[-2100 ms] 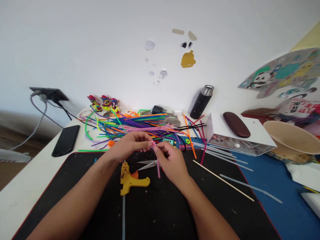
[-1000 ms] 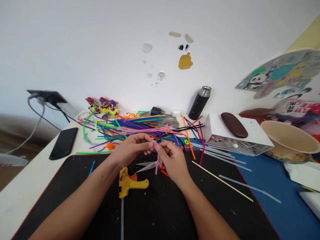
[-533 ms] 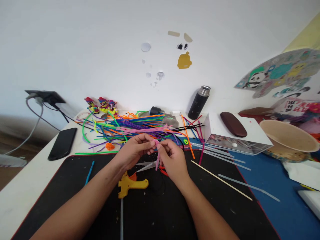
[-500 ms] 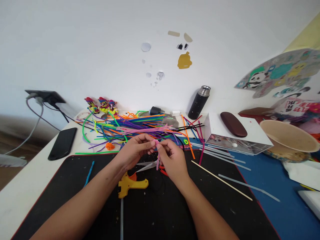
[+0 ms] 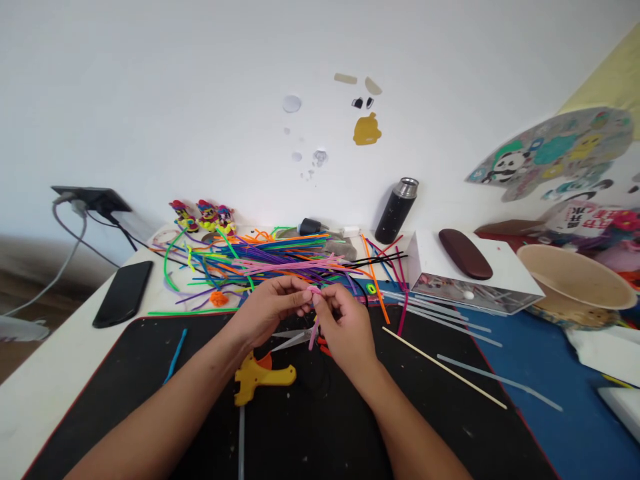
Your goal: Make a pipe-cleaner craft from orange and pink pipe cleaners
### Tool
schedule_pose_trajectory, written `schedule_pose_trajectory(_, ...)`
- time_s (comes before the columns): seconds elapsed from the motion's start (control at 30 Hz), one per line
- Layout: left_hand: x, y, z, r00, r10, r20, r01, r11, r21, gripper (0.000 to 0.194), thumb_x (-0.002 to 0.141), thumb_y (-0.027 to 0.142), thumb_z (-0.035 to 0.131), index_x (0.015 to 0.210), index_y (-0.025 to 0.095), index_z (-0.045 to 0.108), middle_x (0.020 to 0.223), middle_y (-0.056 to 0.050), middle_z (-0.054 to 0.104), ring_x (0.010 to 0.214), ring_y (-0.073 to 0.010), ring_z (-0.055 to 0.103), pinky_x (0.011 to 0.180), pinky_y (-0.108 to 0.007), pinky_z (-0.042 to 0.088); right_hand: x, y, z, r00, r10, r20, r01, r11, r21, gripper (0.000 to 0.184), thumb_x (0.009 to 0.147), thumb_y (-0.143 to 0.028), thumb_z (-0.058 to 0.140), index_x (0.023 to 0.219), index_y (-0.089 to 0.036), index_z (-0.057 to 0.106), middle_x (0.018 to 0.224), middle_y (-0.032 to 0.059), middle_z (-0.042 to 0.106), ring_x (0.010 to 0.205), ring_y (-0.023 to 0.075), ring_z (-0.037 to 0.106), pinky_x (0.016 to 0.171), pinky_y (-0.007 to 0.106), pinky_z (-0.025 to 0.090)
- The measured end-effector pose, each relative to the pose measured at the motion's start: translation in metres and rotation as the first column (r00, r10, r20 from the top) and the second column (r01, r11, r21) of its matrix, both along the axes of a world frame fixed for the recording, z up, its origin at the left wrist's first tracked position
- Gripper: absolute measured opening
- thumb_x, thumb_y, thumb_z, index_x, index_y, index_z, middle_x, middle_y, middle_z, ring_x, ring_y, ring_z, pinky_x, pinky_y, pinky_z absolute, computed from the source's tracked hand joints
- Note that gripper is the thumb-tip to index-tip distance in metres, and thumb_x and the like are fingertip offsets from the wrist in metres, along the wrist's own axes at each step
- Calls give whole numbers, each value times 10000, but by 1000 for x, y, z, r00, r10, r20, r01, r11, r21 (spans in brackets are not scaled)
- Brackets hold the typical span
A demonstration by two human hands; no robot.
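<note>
Left hand point(image 5: 273, 305), right hand point(image 5: 349, 325); pink stem point(image 5: 313, 336) between

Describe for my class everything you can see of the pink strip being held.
The pink strip is thin, pliable-looking and seemingly fuzzy, like a pipe cleaner. Its bunched or bent upper end is pinched between the left grip and right grip, its exact shape partly hidden. A nearly straight tail slants down, crossing the scissors in view, over the black mat.

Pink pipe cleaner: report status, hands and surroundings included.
Left hand, right hand: both pinching pink pipe cleaner. One end hanging down. Open scissors and yellow glue gun close by on black mat.
</note>
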State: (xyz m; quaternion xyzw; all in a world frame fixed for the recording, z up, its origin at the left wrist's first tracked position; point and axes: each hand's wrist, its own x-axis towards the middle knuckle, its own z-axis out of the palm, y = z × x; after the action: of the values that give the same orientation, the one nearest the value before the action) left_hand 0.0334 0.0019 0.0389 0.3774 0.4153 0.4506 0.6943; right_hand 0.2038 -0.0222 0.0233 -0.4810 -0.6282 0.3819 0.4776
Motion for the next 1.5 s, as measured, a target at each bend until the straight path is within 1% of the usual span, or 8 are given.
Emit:
schedule_pose_trajectory(0.17,-14,4,3,977,-161,-138,172,983,68,416,713,494,954,863,131,819,727,-61,751,631,-132,643,613,-229,499,-1,1,2,998,14,-56,-15,1000,-11,242,986,-371,627,795,-222,629,571,-49,542,502,125,485,508,246,353)
schedule_pose_trajectory(0.3,-20,7,5,954,-192,-230,227,965,134,484,840,611,817,816,128,797,722,-61,729,635,-133,630,616,-234,495,-2,1,1,995,29,-99,-34,998,-58,283,979,-428,646,785,-223,620,548,-60,510,481,122,482,488,239,358)
schedule_pose_trajectory(0.53,-27,8,9,936,-130,-327,203,958,202,414,821,532,850,972,150,792,768,-20,706,646,-130,587,622,-244,483,-3,1,-2,993,66,-101,-73,995,-67,289,983,-425,642,783,-216,623,553,-71,456,490,115,436,494,238,331)
schedule_pose_trajectory(0.77,-27,5,22,886,-167,-432,262,950,170,318,782,446,885,847,156,772,709,1,680,642,-120,554,613,-226,433,-3,-2,-3,996,92,3,-92,995,-36,218,969,-341,630,791,-214,637,561,-75,436,512,115,414,516,241,310)
schedule_pose_trajectory(0.87,-28,4,23,888,-207,-410,282,951,129,306,789,429,880,840,156,752,666,12,666,602,-112,557,571,-215,416,-4,-3,-2,993,114,20,-113,992,-50,211,966,-335,619,792,-216,636,559,-70,451,505,117,429,506,239,312)
schedule_pose_trajectory(1.03,-28,5,17,931,-230,-284,263,961,86,314,780,422,896,841,150,751,679,4,690,588,-105,598,580,-212,476,-5,-3,-2,995,96,7,-96,995,-41,232,969,-364,626,796,-210,648,561,-66,463,506,117,432,509,241,325)
schedule_pose_trajectory(1.3,-19,5,8,986,-122,-111,128,991,40,367,717,417,963,815,128,758,719,-37,755,580,-96,652,563,-179,527,-3,-1,-6,990,82,-117,-94,990,-102,281,1001,-462,626,912,-208,704,603,-31,581,506,135,525,484,237,388)
schedule_pose_trajectory(1.5,-15,5,6,998,-56,27,57,998,-34,385,656,368,1011,812,120,762,715,-47,759,580,-97,676,562,-164,551,-2,-1,-7,994,66,-84,-72,995,-74,258,1008,-435,620,951,-206,725,622,-24,600,515,132,540,479,227,406)
